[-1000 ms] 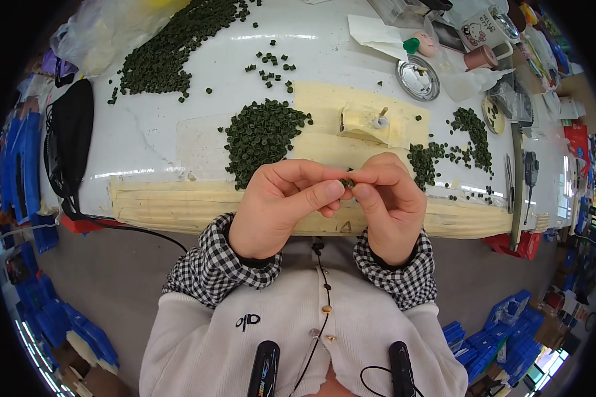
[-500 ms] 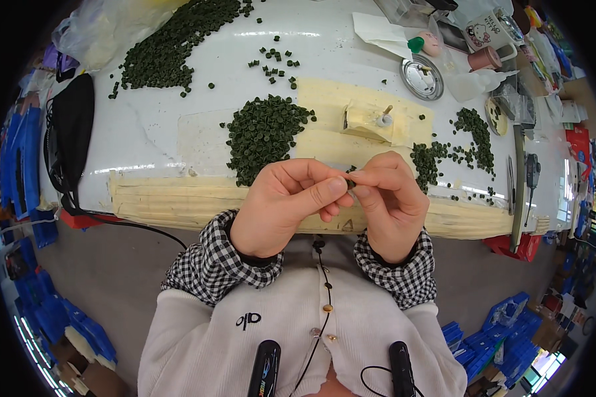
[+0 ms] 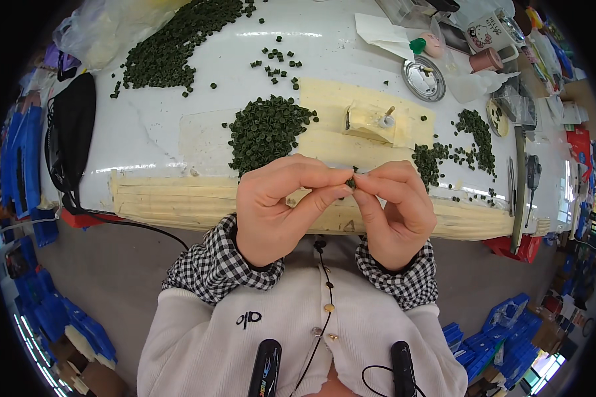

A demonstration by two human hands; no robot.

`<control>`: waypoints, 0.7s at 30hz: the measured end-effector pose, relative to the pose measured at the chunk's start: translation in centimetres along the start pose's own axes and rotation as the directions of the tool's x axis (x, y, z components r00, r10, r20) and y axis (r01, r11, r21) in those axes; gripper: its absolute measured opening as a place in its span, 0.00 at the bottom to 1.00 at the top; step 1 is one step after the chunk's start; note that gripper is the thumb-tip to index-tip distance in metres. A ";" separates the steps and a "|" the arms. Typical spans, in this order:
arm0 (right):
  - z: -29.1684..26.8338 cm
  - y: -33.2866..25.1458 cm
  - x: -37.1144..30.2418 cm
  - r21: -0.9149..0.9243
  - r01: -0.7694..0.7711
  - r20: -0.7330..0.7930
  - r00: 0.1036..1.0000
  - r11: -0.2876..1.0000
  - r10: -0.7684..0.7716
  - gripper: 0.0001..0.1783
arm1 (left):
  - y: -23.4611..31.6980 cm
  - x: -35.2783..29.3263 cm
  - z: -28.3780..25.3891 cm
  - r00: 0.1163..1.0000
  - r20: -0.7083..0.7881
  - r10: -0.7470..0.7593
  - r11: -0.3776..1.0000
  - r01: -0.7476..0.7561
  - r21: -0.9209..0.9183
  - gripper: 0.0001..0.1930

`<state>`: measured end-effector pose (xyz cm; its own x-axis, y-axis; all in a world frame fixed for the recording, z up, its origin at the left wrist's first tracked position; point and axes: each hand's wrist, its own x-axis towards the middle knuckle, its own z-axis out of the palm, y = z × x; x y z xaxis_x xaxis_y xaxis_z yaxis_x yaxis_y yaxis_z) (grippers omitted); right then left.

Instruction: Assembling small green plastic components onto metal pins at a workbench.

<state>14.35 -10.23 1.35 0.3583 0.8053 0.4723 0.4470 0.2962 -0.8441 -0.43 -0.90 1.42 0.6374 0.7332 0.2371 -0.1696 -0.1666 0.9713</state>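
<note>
Green piece [image 3: 351, 184] is pinched by left hand [image 3: 275, 212] and right hand [image 3: 397, 215], axis hidden.

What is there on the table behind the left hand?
Behind the left hand is a heap of small dark green parts on the table. Whatever the hand covers, perhaps more parts, cannot be seen.

The left hand [image 3: 269, 212] and right hand [image 3: 398, 215] meet at the fingertips [image 3: 340, 192] around a small dark green piece [image 3: 351, 183], near the taped front edge [image 3: 172, 200] of the tabletop [image 3: 142, 142]. Beyond them lies a heap of green pieces [image 3: 265, 132]; to its right, a tape-covered block [image 3: 369, 126] bears a short peg [image 3: 391, 111]. Farther right sit a silvery round dish [image 3: 411, 81] and a pink-brown spool [image 3: 486, 59]
</note>
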 end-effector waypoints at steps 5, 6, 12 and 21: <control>0.0 0.0 0.0 -0.034 0.036 0.065 0.997 0.999 -0.034 0.17 | -0.4 -0.1 0.2 0.996 -0.087 0.009 0.997 -0.015 -0.069 0.10; 0.1 -0.1 0.1 -0.035 0.032 0.065 0.997 0.999 -0.030 0.17 | -0.6 0.0 0.0 0.995 -0.081 0.049 0.999 -0.050 -0.013 0.10; 0.3 -0.2 -0.1 -0.056 0.031 0.047 0.998 0.998 -0.028 0.19 | -0.3 0.1 0.1 0.996 -0.080 0.043 0.999 -0.041 0.027 0.10; 0.1 -0.3 -0.1 -0.088 0.046 0.047 0.998 0.995 -0.042 0.20 | -0.5 0.1 -0.1 1.000 -0.026 -0.002 1.000 0.001 -0.025 0.10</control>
<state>14.09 -10.36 1.49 0.3002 0.8154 0.4950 0.5335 0.2867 -0.7957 -0.39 -0.65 0.96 0.6178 0.7504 0.2350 -0.1880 -0.1492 0.9708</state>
